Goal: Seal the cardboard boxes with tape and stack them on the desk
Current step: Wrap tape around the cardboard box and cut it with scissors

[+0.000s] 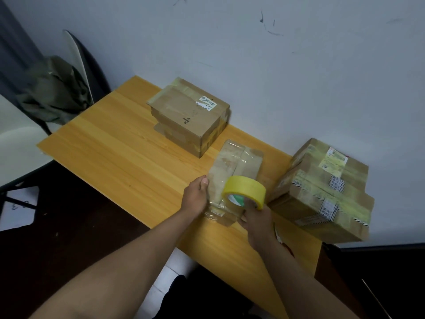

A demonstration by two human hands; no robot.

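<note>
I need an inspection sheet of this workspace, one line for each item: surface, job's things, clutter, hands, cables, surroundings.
Surface: wooden desk set against a wall.
Job's things: flat box lying in the middle, partly wrapped in clear tape; yellow tape roll held over its near end; stack of boxes at the back; second stack on the right, overhanging the desk edge.
Clutter: nothing seen.
Hands: left hand holds the flat box's left side; right hand has its grip on the tape roll.
Cables: nothing seen.
Surroundings: pale wall with dark marks; white chair on the left with an olive garment over it; dark floor.
</note>
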